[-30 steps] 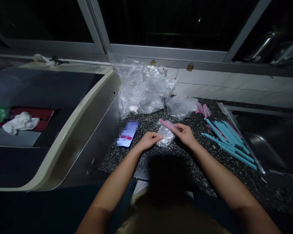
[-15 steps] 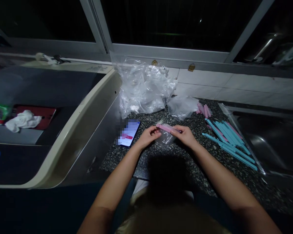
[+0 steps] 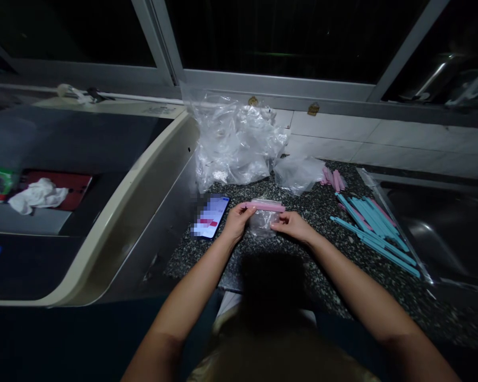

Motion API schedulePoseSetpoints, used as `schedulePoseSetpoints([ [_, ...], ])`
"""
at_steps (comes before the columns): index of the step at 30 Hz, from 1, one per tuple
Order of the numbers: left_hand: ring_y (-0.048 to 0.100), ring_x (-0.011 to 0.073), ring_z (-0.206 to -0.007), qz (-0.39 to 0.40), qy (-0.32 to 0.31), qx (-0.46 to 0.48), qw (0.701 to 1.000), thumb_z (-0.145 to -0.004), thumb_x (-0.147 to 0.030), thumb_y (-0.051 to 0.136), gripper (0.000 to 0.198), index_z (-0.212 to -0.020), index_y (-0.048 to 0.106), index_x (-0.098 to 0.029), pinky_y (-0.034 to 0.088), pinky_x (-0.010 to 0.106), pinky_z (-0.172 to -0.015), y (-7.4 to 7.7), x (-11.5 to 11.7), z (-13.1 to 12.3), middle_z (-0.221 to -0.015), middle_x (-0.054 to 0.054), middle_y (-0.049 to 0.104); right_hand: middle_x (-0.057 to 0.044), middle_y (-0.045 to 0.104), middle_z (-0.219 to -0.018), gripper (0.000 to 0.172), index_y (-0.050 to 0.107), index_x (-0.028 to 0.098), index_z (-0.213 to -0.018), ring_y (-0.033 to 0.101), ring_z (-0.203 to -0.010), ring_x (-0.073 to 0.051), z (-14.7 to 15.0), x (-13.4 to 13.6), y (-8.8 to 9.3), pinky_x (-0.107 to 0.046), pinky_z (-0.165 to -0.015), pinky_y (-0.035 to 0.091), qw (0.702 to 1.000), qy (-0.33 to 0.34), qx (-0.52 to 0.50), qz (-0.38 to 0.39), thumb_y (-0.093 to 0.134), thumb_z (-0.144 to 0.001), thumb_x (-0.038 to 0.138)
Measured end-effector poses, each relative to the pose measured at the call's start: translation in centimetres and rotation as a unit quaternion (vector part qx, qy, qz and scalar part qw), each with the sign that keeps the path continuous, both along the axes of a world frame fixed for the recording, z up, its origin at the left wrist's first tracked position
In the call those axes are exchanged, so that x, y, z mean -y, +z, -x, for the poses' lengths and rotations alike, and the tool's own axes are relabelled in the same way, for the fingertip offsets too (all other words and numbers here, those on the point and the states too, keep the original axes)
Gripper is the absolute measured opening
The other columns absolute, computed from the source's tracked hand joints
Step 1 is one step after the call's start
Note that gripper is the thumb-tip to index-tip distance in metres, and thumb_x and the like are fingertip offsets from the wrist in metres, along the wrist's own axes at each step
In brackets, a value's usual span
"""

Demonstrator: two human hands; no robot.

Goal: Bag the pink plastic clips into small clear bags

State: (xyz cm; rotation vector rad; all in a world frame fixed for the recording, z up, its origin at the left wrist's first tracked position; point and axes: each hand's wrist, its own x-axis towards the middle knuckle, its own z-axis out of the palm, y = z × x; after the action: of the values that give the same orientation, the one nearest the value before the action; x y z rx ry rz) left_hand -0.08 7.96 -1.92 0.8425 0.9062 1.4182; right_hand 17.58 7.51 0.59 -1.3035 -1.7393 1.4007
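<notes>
A pink bag-sealing clip (image 3: 265, 206) lies level across the top of a small clear plastic bag (image 3: 263, 225). My left hand (image 3: 238, 220) pinches the clip's left end between thumb and fingers. Below the clip's right end, my right hand (image 3: 292, 225) is closed on the right side of the bag, thumb toward me. Whether the clip is fastened along its whole length cannot be made out. To the right lie several long blue bag clips (image 3: 382, 223), with a few pink ones among them. Shorter pink clips (image 3: 335, 180) sit farther back.
A phone (image 3: 211, 217) with a lit screen rests left of my hands on the speckled counter (image 3: 318, 281). Crumpled clear plastic bags (image 3: 239, 143) are heaped by the wall. A metal sink (image 3: 442, 228) is at right; a large cream-edged machine (image 3: 143, 180) stands at left.
The clip has turned from slanting to nearly level and shifted slightly left. My right hand has moved off the clip's right end down to the bag's side.
</notes>
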Motion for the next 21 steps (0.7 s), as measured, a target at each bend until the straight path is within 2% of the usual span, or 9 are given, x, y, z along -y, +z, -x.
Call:
schedulePoseSetpoints([
  [4,0.053,0.0099,-0.066,0.006,0.011,0.03,0.999,-0.047,-0.036,0.078,0.035,-0.071,0.065,-0.015,0.038,0.023,-0.074,-0.1,-0.1,0.0,-0.068,-0.003,0.063,0.006,0.041,-0.048,0.04,0.052,0.014,-0.051,0.032,-0.049,-0.006,0.0,-0.2,-0.7,-0.021,-0.05,0.023,1.0,-0.013,0.001,0.009,0.066,-0.05,0.051],
  [9,0.053,0.0101,-0.066,0.007,0.004,0.045,0.999,-0.047,-0.036,0.078,0.036,-0.072,0.064,-0.014,0.038,0.023,-0.073,-0.1,-0.1,-0.2,-0.066,-0.003,0.062,0.006,0.042,-0.049,0.038,0.054,0.014,-0.053,0.033,-0.048,-0.006,0.3,-0.1,-1.2,-0.021,-0.05,0.024,1.0,-0.013,0.009,-0.001,0.065,-0.053,0.05],
  [13,0.053,0.0098,-0.065,0.009,-0.002,0.046,0.999,-0.048,-0.038,0.078,0.039,-0.073,0.061,-0.014,0.038,0.022,-0.07,-0.2,-0.2,-0.2,-0.067,-0.003,0.062,0.005,0.048,-0.053,0.035,0.057,0.013,-0.06,0.039,-0.05,-0.007,-0.4,-0.4,-0.6,-0.021,-0.05,0.03,0.999,0.015,0.025,-0.012,0.066,-0.055,0.047],
  [15,0.052,0.0094,-0.064,0.01,-0.001,0.038,0.999,-0.047,-0.04,0.078,0.04,-0.073,0.06,-0.014,0.038,0.022,-0.068,-0.2,-0.3,-0.1,-0.066,-0.004,0.061,0.003,0.054,-0.061,0.035,0.061,0.013,-0.075,0.044,-0.053,-0.008,-1.2,-0.7,0.0,-0.022,-0.053,0.035,0.998,0.011,0.046,-0.049,0.067,-0.058,0.043],
  [18,0.05,0.0088,-0.062,0.017,-0.014,0.016,1.0,-0.046,-0.041,0.078,0.042,-0.073,0.06,-0.014,0.037,0.021,-0.065,-0.4,-0.3,-0.2,-0.064,-0.004,0.06,-0.002,0.061,-0.08,0.04,0.06,0.015,-0.096,0.052,-0.065,-0.012,-2.1,-0.9,0.7,-0.025,-0.062,0.042,0.982,-0.021,0.101,-0.161,0.067,-0.063,0.034],
  [21,0.05,0.009,-0.061,0.023,-0.046,-0.005,0.999,-0.046,-0.042,0.077,0.043,-0.073,0.06,-0.013,0.037,0.021,-0.064,-0.2,-0.1,-0.6,-0.065,-0.004,0.06,-0.005,0.063,-0.09,0.03,0.061,0.018,-0.097,0.056,-0.08,-0.016,-2.5,-0.5,0.8,-0.029,-0.073,0.044,0.94,-0.016,0.185,-0.286,0.064,-0.069,0.027],
])
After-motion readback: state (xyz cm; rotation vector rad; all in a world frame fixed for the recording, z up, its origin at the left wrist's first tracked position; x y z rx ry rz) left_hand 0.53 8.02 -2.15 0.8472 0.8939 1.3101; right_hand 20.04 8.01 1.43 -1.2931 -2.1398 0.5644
